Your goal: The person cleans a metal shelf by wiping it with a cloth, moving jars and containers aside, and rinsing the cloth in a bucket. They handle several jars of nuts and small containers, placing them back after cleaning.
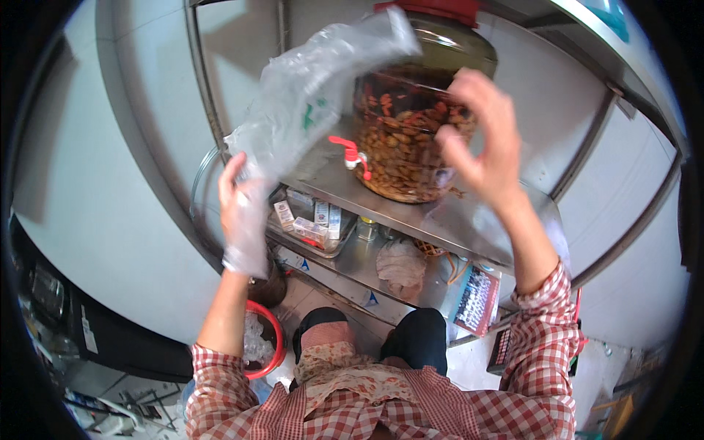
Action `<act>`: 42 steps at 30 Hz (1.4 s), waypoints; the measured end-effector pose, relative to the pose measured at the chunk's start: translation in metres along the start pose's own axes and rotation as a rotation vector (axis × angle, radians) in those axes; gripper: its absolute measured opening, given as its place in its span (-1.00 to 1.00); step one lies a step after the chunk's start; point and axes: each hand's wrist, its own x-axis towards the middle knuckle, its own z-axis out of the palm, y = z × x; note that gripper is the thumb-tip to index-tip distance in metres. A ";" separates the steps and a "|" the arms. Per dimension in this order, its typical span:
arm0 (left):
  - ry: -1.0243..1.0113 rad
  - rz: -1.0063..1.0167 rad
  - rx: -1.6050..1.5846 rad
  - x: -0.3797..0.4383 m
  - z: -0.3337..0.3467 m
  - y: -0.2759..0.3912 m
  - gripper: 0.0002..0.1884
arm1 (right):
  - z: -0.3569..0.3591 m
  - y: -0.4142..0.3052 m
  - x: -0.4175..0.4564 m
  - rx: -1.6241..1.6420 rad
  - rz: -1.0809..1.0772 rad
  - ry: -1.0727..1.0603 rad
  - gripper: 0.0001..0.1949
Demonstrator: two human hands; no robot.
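Note:
A clear plastic bag (300, 102) with a green print stretches up from my left hand (230, 201), which grips it. Some of the plastic drapes over the back of that hand and the wrist. The bag's blurred far end overlaps the upper left of a big glass jar (407, 159). Brown and reddish pieces in dark liquid fill the jar's lower part, under a red lid (440, 6). Low on its left side sits a red-and-white tap (352, 157). My right hand (489, 140) is raised in front of the jar's right side, blurred, fingers apart and holding nothing.
The jar stands on a metal shelf (385, 206). On the lower shelf are a clear tray (335, 250) of small boxes, a small jar (367, 228), a crumpled cloth (401, 267) and a printed picture (477, 297). A red-rimmed bucket (279, 335) stands on the floor at left.

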 end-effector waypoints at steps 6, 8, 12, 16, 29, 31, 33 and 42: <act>-0.780 1.018 0.578 -0.050 0.060 -0.028 -0.79 | -0.072 -0.056 -0.082 0.095 0.103 -0.341 -0.54; -0.909 1.024 0.540 -0.073 0.093 -0.038 -0.79 | -0.094 -0.057 -0.107 0.205 0.335 -0.410 -0.50; -1.106 0.995 0.345 -0.106 0.165 -0.020 -0.77 | -0.137 -0.055 -0.144 0.423 0.973 -0.262 -0.43; -1.009 1.022 0.366 -0.134 0.256 -0.026 -0.59 | -0.163 -0.021 -0.170 0.277 1.094 0.125 -0.44; -1.136 0.637 0.625 -0.125 0.253 -0.027 -0.28 | -0.127 0.021 -0.214 0.081 0.677 -0.728 -0.46; -1.067 0.616 0.581 -0.121 0.229 -0.026 -0.34 | -0.121 0.038 -0.230 -0.074 0.571 -0.805 -0.41; -1.006 0.573 0.510 -0.119 0.205 -0.029 -0.37 | -0.123 0.042 -0.222 0.010 0.638 -0.885 -0.38; -0.567 0.047 0.155 -0.199 0.087 -0.114 -0.48 | -0.140 -0.100 -0.218 -0.106 0.700 -0.221 -0.71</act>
